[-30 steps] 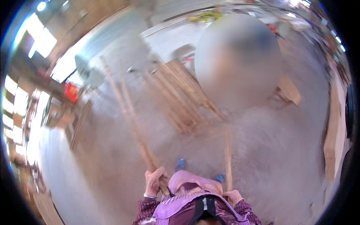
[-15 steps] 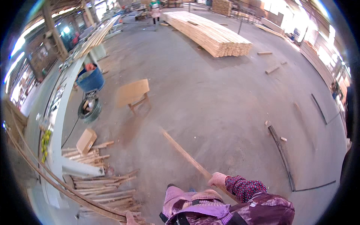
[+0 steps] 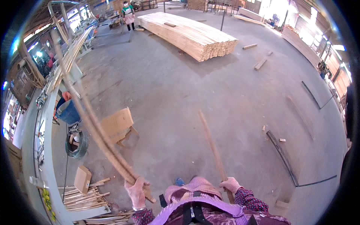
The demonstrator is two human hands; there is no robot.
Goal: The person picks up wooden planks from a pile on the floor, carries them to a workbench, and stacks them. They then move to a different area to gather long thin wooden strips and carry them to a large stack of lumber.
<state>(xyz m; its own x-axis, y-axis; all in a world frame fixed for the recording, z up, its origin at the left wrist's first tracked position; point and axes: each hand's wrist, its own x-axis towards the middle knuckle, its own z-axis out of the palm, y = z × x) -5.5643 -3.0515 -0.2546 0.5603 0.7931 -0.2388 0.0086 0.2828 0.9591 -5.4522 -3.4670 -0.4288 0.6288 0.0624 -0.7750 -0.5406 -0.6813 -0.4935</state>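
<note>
At the lower left, my left hand [image 3: 137, 192], in a pink glove, is closed around long, thin wooden strips [image 3: 108, 148]. They reach up and leftward past the stool, their far ends smeared by motion; at least two lie together. My right hand [image 3: 230, 184], also gloved, is wrapped around a single wooden strip [image 3: 213, 146] at the lower middle. That strip points away over the concrete floor, its lower end passing beneath my hand beside my purple clothing.
A cardboard-topped stool [image 3: 119, 123] stands left of middle. Along the left run a pale metal frame [image 3: 48, 146], a blue bin [image 3: 69, 111], a dark green tub [image 3: 83, 148] and piled strips [image 3: 86, 200]. Farther off are a large lumber stack [image 3: 183, 35] and a person [image 3: 128, 15].
My left hand has risen into fuller view, and its strips have swung from the far left toward the front. The strip in my right hand has turned to point more straight ahead.
</note>
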